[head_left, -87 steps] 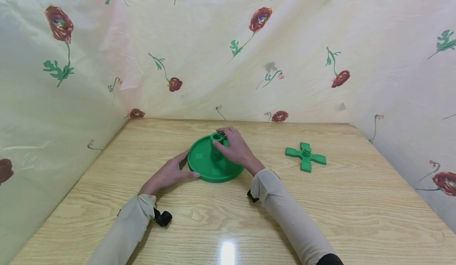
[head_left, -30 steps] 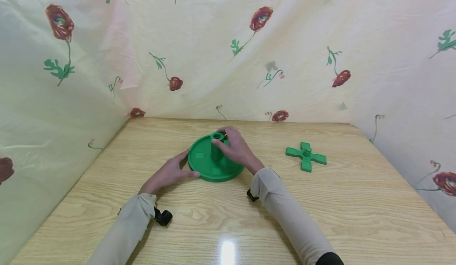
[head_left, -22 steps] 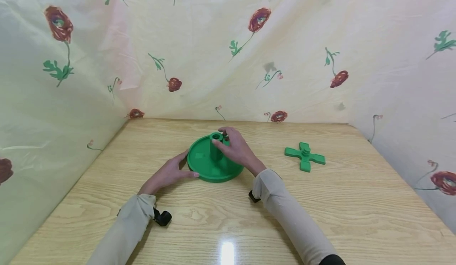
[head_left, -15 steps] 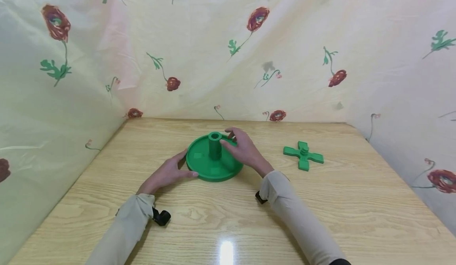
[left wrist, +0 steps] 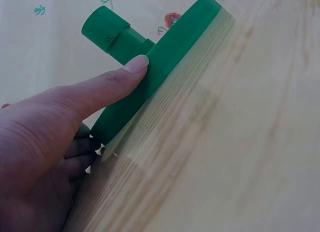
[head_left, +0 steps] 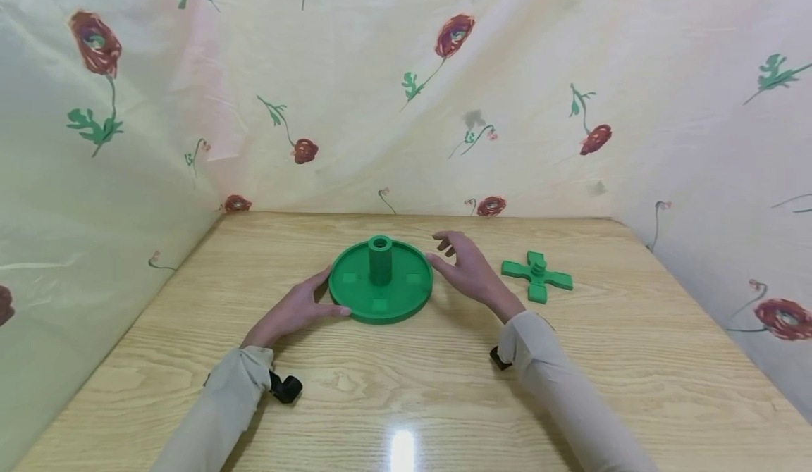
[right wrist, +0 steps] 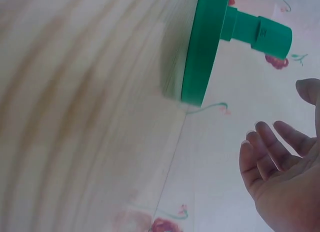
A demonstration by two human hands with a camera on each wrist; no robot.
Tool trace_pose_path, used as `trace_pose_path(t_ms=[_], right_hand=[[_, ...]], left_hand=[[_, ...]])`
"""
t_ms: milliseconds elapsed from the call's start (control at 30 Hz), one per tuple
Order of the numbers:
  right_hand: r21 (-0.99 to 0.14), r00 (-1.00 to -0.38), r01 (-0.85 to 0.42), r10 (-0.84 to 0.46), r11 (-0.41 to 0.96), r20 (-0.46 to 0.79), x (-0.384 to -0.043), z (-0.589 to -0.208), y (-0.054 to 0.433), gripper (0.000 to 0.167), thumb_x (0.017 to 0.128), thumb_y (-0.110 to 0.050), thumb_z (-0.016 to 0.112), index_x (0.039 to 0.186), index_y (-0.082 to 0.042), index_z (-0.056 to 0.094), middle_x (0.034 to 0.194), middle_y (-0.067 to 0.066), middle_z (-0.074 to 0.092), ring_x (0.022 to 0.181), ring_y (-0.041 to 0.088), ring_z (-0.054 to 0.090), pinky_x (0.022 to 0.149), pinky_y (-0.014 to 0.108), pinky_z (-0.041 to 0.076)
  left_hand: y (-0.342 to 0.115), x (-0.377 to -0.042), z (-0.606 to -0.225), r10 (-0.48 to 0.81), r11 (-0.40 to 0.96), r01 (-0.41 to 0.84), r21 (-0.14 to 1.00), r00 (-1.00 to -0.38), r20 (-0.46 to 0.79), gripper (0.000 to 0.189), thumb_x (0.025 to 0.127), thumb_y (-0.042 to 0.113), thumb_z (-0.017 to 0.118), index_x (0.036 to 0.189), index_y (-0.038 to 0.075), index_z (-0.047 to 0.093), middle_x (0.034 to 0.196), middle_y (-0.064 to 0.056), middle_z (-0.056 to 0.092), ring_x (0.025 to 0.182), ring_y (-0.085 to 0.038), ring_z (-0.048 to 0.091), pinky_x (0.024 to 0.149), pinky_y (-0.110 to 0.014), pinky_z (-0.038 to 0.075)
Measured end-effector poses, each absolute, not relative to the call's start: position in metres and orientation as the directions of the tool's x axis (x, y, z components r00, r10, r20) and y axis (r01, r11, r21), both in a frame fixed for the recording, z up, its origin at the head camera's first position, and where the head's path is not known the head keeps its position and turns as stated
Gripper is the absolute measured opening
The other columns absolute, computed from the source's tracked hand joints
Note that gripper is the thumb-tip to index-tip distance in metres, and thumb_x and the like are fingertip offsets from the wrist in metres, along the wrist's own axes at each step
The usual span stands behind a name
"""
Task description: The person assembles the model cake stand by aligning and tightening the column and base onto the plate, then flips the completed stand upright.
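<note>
A round green base (head_left: 408, 303) with a raised rim lies on the table, and a hollow green post (head_left: 380, 264) stands upright at its middle. My left hand (head_left: 297, 311) holds the base's left side, thumb at the front rim and fingers round the far left. In the left wrist view the thumb (left wrist: 107, 89) presses against the rim (left wrist: 165, 64). My right hand (head_left: 468, 269) is just right of the base, fingers loosely bent and holding nothing. The right wrist view shows its fingers (right wrist: 272, 147) apart from the post (right wrist: 272, 37).
A green cross-shaped piece (head_left: 537, 275) with a short threaded stud lies on the wooden table (head_left: 406, 380), right of my right hand. A flowered cloth (head_left: 355, 91) hangs behind and along both sides of the table.
My right hand has let go of the post's top and moved right, off the base. The left hand stays at the rim. The head view has shifted slightly.
</note>
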State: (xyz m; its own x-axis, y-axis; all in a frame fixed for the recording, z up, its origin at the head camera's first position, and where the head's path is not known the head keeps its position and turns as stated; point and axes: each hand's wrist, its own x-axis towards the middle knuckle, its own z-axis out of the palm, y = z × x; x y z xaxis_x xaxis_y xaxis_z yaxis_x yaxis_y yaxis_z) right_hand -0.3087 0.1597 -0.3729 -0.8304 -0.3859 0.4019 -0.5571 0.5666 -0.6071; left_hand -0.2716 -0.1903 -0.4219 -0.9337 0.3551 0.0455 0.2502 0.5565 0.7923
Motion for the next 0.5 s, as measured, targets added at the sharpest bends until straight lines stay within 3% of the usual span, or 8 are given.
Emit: trace_pose_path(t_ms=[500], right_hand=[[-0.591,-0.875,-0.48,-0.304,0.649,0.377,-0.299,-0.371,0.215,0.048,0.105,-0.018,0.064,0.142,0.009,0.051,0.127,0.029,0.057,0.111,0.042,0.057,0.094,0.058,0.049]], left_hand=[[-0.191,-0.269,-0.421,0.345,0.557,0.232,0.797,-0.938,0.032,0.11,0.086,0.047,0.085,0.166,0.009,0.021,0.168,-0.018,0.023,0.155,-0.039,0.014,0.122,-0.061,0.015]])
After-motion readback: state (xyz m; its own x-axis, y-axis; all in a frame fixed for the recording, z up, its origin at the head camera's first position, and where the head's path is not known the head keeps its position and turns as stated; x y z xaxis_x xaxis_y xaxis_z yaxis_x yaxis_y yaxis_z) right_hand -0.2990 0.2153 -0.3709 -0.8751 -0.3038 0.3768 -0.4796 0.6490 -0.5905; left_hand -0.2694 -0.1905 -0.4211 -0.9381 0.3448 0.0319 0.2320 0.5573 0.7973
